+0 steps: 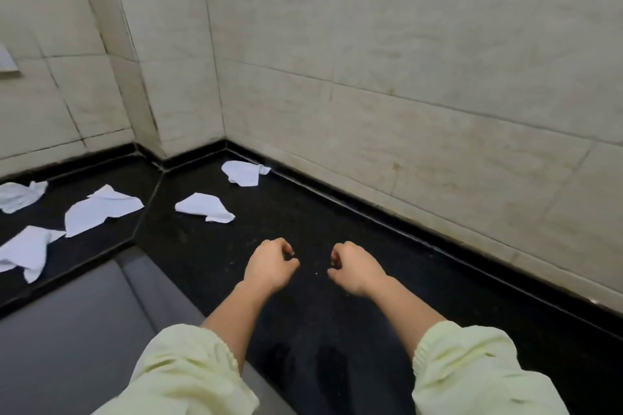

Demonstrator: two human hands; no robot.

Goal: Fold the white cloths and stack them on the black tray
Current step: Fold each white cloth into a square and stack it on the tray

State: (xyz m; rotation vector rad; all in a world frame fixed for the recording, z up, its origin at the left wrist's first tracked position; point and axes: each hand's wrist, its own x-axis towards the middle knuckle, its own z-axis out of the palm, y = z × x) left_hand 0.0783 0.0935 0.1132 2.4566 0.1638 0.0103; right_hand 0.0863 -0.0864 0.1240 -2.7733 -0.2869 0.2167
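Observation:
Several crumpled white cloths lie scattered on a black stone counter [303, 212]. One cloth [245, 172] sits in the far corner by the wall, and another cloth [204, 207] lies just ahead of my hands. Three more lie to the left: a middle cloth [101, 210], a far-left cloth [20, 195] and a near-left cloth [27, 251]. My left hand [269, 264] and my right hand [354, 268] hover side by side over bare counter, fingers curled in, holding nothing. No black tray is in view.
Beige tiled walls [404, 77] enclose the counter at the back and right, meeting in a corner. The counter bends to the left at an angled seam [148, 202]. A grey glossy surface [67, 330] lies lower left, below the counter's edge.

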